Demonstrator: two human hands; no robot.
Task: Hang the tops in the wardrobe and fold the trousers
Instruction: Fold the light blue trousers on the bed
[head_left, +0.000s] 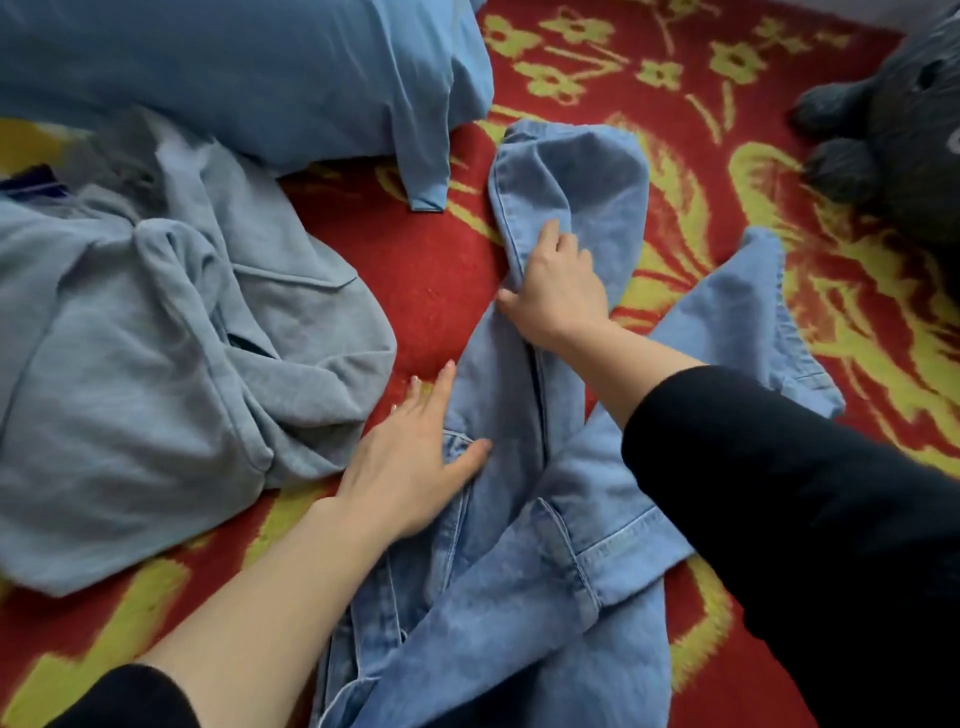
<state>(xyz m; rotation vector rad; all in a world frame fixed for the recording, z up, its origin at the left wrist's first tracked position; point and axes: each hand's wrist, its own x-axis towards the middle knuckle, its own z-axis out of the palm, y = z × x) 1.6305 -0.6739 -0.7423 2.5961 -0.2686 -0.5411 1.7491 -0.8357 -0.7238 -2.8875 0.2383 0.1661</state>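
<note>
Fingers of the right grip (555, 288) curl round a bunched fold of the light-blue denim trousers (519, 597), pinching one leg where it doubles back at the far end. Flat and straight-fingered, the left grip (415, 460) presses the trousers' left edge, thumb on the denim. They lie rumpled on a red cover with yellow flowers (431, 270), the other leg spreading right. A pale grey-blue fleece top (156, 338) lies crumpled to the left.
</note>
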